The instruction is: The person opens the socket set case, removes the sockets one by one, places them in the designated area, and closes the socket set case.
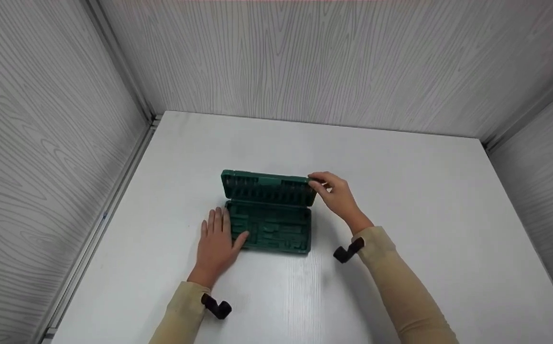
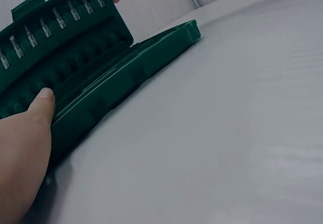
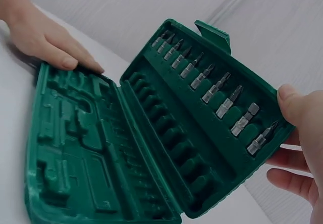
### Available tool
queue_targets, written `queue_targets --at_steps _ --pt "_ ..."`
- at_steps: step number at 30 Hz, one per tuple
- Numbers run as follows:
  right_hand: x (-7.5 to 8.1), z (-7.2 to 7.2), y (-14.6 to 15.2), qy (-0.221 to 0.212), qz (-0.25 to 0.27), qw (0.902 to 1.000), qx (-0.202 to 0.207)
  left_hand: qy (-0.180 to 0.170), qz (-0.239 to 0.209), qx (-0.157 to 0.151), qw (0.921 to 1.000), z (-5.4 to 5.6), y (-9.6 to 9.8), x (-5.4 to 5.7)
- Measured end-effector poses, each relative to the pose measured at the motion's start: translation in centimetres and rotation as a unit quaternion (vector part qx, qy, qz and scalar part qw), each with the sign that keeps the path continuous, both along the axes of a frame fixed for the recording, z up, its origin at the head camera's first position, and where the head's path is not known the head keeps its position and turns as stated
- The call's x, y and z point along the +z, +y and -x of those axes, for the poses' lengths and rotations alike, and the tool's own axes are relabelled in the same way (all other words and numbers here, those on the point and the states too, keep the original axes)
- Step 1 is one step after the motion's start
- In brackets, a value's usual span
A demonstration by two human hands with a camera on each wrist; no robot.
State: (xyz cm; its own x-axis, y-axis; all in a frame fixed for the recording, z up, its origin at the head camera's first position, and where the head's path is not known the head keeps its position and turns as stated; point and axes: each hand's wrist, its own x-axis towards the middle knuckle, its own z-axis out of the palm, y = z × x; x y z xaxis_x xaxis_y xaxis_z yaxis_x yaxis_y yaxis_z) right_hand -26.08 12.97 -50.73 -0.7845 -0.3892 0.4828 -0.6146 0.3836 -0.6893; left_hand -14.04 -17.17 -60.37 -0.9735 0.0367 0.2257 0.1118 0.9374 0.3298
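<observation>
A green plastic tool case lies on the white table with its lid raised. In the right wrist view a row of metal screwdriver bits sits along the upper part of the lid, above a row of vacant slots. The base shows only bare molded recesses. My right hand pinches the lid's right upper corner between thumb and fingers. My left hand lies along the base's left side with its fingers straight and its thumb over the front rim.
The white table extends around the case. Pale wood-grain panels stand at the back, left and right. A black wrist camera sits on the left sleeve and another black camera on the right one.
</observation>
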Motion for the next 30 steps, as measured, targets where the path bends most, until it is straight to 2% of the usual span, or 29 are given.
queue_targets --at_steps 6,10,14,20,26,30 --pt "-0.5 1.7 -0.6 -0.052 0.043 0.9966 -0.047 -0.01 -0.008 0.002 0.9999 0.0 -0.2 -0.3" --pt "-1.1 2.4 -0.8 -0.11 0.054 0.9908 -0.058 -0.008 -0.008 0.001 0.9999 -0.2 -0.2 -0.4" --pt "-1.8 2.7 -0.8 -0.166 0.018 0.9846 -0.052 -0.009 -0.002 0.006 0.9999 -0.5 -0.1 -0.4" --pt "-2.7 3.2 -0.7 -0.194 -0.036 0.9795 -0.04 -0.003 0.003 0.012 0.9999 -0.3 0.0 -0.4" --pt "-3.6 4.2 -0.8 -0.242 -0.077 0.9656 -0.055 0.002 0.007 0.018 0.9998 -0.3 0.1 -0.5" --pt "-4.1 4.5 -1.1 -0.254 -0.116 0.9571 -0.076 0.001 0.004 0.016 0.9999 -0.4 0.1 -0.5"
